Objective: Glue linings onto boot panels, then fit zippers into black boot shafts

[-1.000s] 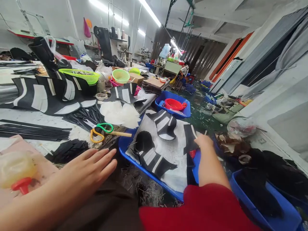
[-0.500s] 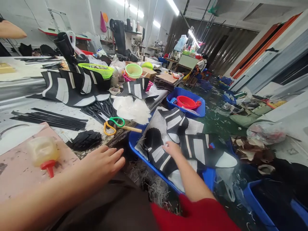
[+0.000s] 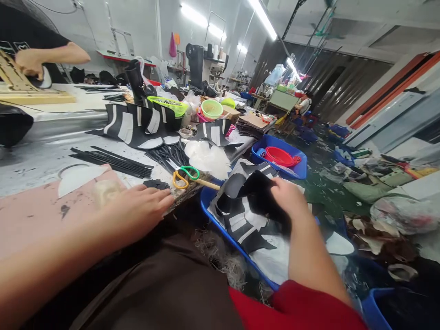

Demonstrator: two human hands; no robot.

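Workshop (image 3: 137,23), black piece (image 3: 260,190) in right hand (image 3: 288,197)

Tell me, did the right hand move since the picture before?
Yes: against the red basin, the right hand has moved rightward and closer to it in the picture, and now holds a black piece.

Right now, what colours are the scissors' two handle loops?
One loop is green, the other loop orange-yellow; the head view shows them best.

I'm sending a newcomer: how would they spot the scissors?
Start at the pale worktable and find the left hand by its edge. Just beyond that hand lie the scissors, set apart from the black strips by one green and one orange handle loop.
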